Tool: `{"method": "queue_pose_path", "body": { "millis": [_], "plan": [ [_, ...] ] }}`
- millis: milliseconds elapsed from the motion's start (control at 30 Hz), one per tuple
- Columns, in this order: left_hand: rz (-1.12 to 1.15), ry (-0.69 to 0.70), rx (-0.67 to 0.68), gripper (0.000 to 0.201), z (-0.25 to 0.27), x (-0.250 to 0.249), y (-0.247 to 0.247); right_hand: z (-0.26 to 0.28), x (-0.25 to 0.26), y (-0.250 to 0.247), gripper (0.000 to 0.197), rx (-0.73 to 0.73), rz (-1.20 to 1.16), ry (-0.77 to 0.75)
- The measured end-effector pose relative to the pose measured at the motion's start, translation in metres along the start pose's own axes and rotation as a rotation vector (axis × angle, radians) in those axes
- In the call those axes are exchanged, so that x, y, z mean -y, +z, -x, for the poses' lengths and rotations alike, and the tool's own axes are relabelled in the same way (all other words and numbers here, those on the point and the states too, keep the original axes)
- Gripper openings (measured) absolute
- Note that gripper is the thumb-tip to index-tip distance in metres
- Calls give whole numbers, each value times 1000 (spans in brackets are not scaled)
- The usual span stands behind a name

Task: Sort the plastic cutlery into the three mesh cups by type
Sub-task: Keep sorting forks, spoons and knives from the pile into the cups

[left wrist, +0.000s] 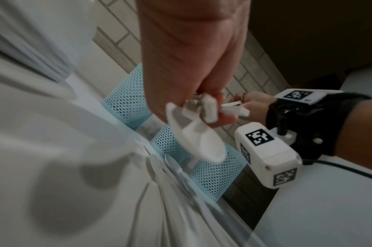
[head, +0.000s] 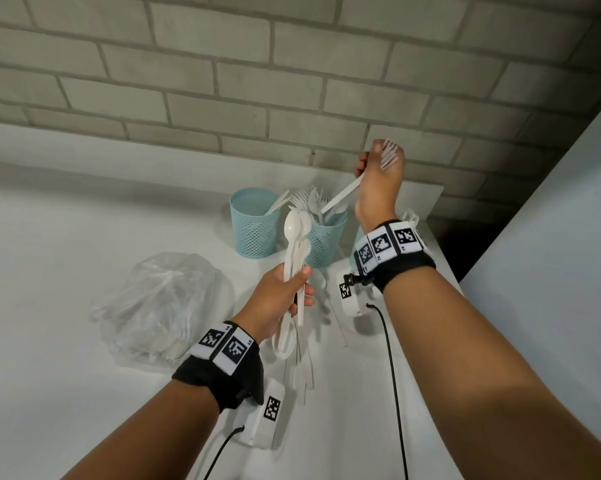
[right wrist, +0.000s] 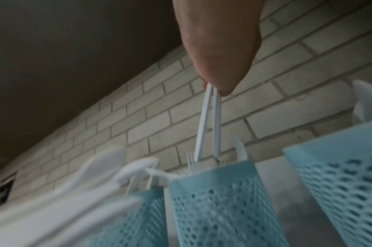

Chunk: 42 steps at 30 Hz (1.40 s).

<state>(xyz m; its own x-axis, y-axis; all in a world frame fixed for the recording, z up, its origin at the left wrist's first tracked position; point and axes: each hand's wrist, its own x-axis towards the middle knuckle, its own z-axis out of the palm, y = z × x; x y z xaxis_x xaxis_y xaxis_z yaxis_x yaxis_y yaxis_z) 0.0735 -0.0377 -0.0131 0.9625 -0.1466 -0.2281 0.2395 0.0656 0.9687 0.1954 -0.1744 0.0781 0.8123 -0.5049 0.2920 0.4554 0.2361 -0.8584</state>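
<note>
My right hand [head: 371, 161] is raised near the brick wall and grips two white forks [head: 344, 194], tines up. Their handles [right wrist: 210, 120] slant down to the rim of the middle mesh cup [head: 325, 242], which holds several forks. My left hand [head: 301, 289] grips a bundle of white spoons [head: 295, 237], held upright in front of the cups. The left cup [head: 254, 230] has a white piece leaning inside. The right cup [right wrist: 339, 183] is mostly hidden behind my right wrist in the head view; white pieces stick out of it.
A clear plastic bag [head: 160, 306] with more cutlery lies left of my left hand. Loose white cutlery [head: 302, 368] lies on the white table [head: 50, 271] under that hand. The brick wall [head: 223, 81] is close behind the cups; a pale panel [head: 551, 254] stands at the right.
</note>
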Motion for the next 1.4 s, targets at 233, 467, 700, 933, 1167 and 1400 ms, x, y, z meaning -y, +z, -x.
{"method": "queue_pose_path", "body": {
  "millis": [233, 467, 700, 933, 1167, 1400],
  "plan": [
    [24, 40, 10, 15, 2, -4, -3, 4, -29, -11, 21, 175, 336, 73],
    [82, 25, 83, 25, 7, -5, -4, 23, 2, -18, 28, 242, 368, -134],
    [230, -20, 161, 23, 10, -6, -6, 61, 6, -42, 8, 337, 466, -45],
    [195, -33, 234, 27, 13, -7, -4, 83, 0, -51, 38, 669, 387, 392],
    [268, -38, 248, 33, 13, -9, -5, 89, 2, -57, 29, 674, 251, 480],
    [173, -29, 230, 32, 13, -1, -4, 83, 2, -53, 30, 321, 166, 435]
  ]
}}
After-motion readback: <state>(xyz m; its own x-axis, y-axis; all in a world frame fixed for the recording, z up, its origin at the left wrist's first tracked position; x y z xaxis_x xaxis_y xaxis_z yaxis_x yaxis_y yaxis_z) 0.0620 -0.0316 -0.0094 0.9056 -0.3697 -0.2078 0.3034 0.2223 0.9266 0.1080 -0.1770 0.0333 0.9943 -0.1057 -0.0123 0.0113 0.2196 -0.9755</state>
